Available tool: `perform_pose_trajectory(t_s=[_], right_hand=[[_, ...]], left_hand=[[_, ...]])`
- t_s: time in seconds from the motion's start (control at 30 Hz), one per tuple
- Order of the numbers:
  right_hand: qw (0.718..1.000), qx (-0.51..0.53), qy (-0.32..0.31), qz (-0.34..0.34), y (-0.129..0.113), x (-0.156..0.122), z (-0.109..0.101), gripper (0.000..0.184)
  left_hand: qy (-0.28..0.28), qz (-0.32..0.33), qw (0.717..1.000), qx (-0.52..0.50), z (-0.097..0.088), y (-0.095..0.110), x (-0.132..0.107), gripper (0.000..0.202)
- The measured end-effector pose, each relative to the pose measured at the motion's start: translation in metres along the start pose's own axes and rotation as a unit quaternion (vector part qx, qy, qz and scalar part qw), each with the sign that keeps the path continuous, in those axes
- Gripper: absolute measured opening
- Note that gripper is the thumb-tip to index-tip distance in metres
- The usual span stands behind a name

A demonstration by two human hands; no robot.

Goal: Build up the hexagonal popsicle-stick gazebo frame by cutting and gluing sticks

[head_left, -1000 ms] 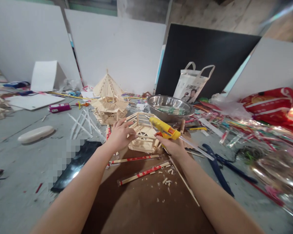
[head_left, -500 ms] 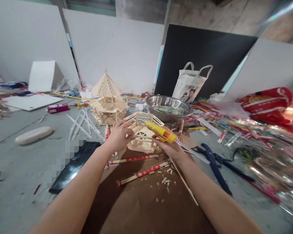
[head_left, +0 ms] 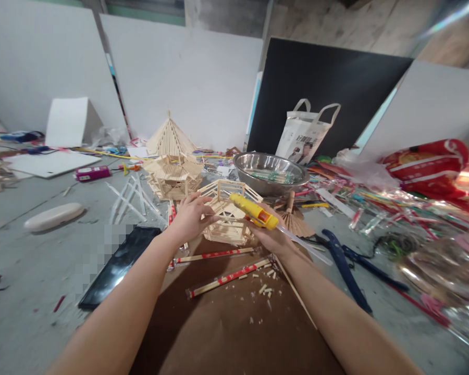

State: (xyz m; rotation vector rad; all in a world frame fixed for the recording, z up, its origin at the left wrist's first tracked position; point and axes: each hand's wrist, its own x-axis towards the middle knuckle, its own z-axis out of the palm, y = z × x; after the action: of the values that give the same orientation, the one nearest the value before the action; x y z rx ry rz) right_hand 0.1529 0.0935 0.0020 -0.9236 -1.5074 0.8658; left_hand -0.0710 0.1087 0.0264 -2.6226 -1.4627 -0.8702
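A small open frame of pale wooden sticks [head_left: 232, 234] stands on the brown board ahead of me. My left hand [head_left: 191, 216] grips its left side, fingers bent around the sticks; the exact contact is partly hidden. In my right hand [head_left: 275, 237] is a yellow hot glue gun [head_left: 254, 211], its nozzle end pointing left over the frame and a clear glue stick [head_left: 305, 242] trailing from its back. Two red-wrapped chopstick packets [head_left: 226, 278] lie in front of the frame, beside short cut stick pieces [head_left: 266, 289].
Behind stands a tiered stick pagoda [head_left: 172, 156], with a steel basin [head_left: 271, 172] to its right. Blue-handled pliers or cutters [head_left: 346, 271] lie right of my forearm. A dark phone-like slab [head_left: 119, 268] is at left. Wrappers and scraps litter the right side.
The glue gun has shifted slightly left and its rear end has dipped a little with my right hand. My left hand and the frame look unmoved.
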Motion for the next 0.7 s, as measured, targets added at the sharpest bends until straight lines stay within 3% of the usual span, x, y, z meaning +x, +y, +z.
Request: perform_pose_trajectory(t_s=[0.5, 0.7], right_hand=[[0.999, -0.023, -0.026, -0.037, 0.0008, -0.0003, 0.0021, 0.041], [1.0, -0.014, -0.019, -0.006, 0.003, -0.0018, 0.0008, 0.043]], left_hand=[[-0.04, -0.017, 0.999, 0.003, -0.0065, 0.0037, 0.0012, 0.024], [-0.041, -0.012, 0.999, -0.003, -0.0084, 0.004, 0.0008, 0.023]])
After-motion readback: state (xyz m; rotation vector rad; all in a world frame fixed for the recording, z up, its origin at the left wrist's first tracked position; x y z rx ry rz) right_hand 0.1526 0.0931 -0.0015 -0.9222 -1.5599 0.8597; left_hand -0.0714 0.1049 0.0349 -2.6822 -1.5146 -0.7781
